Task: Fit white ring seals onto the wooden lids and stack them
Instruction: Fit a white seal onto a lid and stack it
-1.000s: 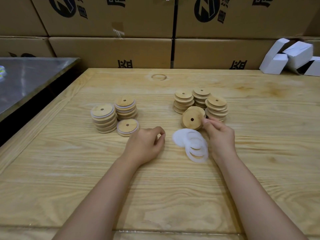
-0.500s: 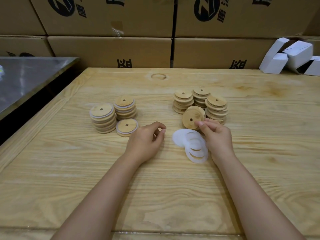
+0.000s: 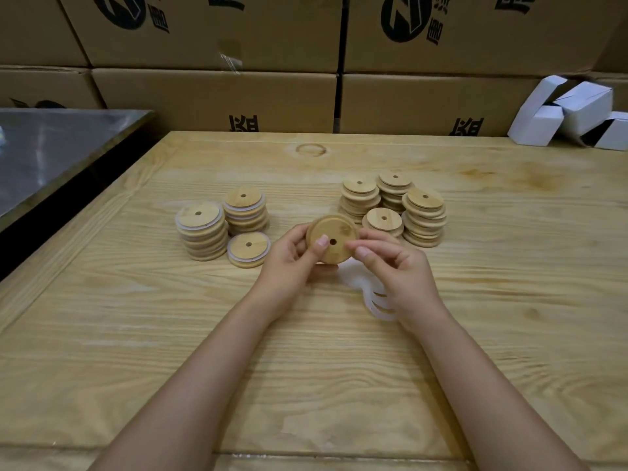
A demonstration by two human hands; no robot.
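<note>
A round wooden lid (image 3: 334, 232) with a small centre hole is held tilted just above the table, between both hands. My left hand (image 3: 289, 263) grips its left side with the thumb on its face. The fingertips of my right hand (image 3: 401, 270) pinch its right rim. A pile of white ring seals (image 3: 373, 304) lies on the table, partly hidden under my right hand. Lids with white seals stand at the left: two stacks (image 3: 202, 232) (image 3: 244, 212) and a low one (image 3: 249, 248). Stacks of bare lids (image 3: 424, 215) stand at the right.
The wooden table (image 3: 306, 368) is bare in front of my forearms. Cardboard boxes (image 3: 217, 100) line its far edge. White cartons (image 3: 571, 113) lie at the back right. A metal surface (image 3: 51, 151) adjoins the left side across a dark gap.
My right hand lifted a lid from the low pile and brought it leftward. My left hand rose from the table and took hold of the lid's left side.
</note>
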